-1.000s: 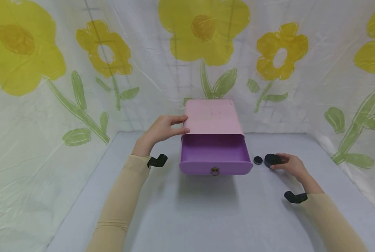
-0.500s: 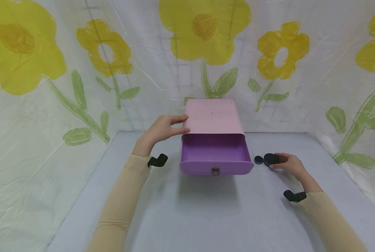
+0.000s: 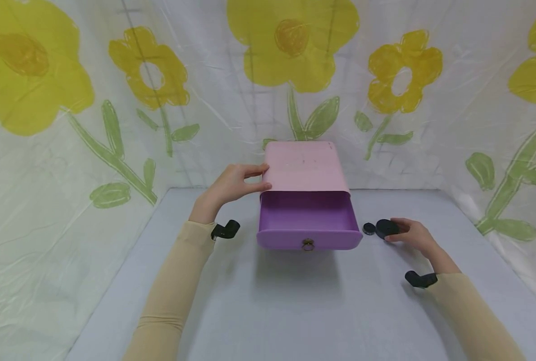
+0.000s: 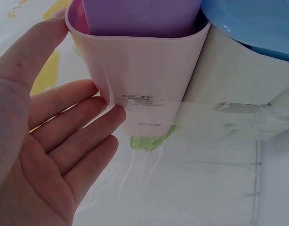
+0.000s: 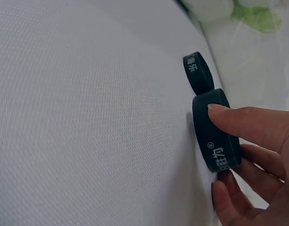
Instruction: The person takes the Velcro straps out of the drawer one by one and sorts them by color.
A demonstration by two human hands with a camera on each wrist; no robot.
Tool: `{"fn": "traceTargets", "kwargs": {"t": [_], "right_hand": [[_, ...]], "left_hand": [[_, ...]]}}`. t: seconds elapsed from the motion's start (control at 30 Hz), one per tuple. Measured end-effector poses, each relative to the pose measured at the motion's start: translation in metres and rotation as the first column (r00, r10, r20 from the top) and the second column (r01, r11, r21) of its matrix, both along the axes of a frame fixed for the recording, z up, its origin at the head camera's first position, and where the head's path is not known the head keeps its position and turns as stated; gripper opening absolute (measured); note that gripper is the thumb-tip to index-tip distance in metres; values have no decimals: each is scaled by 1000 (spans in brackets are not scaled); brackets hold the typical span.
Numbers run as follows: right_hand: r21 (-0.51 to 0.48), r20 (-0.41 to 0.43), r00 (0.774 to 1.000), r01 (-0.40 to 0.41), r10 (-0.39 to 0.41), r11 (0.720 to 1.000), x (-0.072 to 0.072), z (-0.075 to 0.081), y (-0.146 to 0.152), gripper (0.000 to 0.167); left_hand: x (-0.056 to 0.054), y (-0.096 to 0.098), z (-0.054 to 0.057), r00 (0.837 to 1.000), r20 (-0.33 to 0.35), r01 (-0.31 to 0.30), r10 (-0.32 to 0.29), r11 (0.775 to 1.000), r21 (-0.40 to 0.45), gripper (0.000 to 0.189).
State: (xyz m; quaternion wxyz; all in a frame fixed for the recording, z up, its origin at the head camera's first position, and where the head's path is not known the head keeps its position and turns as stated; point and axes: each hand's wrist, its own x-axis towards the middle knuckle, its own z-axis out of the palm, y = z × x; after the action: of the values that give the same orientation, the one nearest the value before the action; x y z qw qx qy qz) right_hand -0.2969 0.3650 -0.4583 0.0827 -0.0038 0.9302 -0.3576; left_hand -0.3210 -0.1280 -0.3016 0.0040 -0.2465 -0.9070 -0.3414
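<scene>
A pink drawer unit [image 3: 301,165] with its purple drawer [image 3: 309,239] pulled out stands at the middle back. My left hand [image 3: 232,188] touches the unit's left side, fingers fairly straight; the left wrist view shows the thumb near the pink rim [image 4: 135,38]. To the right of the drawer, my right hand [image 3: 414,236] pinches a thick black disc [image 3: 386,228] between thumb and fingers. The disc stands on the table and has white lettering in the right wrist view. Beside it, seemingly touching, is a smaller black disc [image 5: 199,73].
Next to the pink casing in the left wrist view is a white casing [image 4: 248,84] with a blue drawer [image 4: 257,23]. A pale table [image 3: 295,311] spreads in front. Behind hangs a translucent curtain [image 3: 223,130] painted with yellow flowers.
The larger disc has shifted slightly left with my right hand, closing the small gap to the smaller disc. My left hand and the drawer unit look unmoved.
</scene>
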Motion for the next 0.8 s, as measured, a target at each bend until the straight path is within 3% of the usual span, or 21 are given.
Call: {"fn": "traceTargets", "kwargs": {"t": [0.23, 0.8], "right_hand": [[-4, -11, 1000, -7, 7, 1000, 6, 5, 3, 82], [33, -80, 996, 44, -41, 998, 29, 33, 2, 76]], "left_hand": [[0, 1, 0, 1000, 7, 5, -5, 1000, 3, 73], [0, 0, -1, 1000, -1, 10, -10, 1000, 12, 71]]}}
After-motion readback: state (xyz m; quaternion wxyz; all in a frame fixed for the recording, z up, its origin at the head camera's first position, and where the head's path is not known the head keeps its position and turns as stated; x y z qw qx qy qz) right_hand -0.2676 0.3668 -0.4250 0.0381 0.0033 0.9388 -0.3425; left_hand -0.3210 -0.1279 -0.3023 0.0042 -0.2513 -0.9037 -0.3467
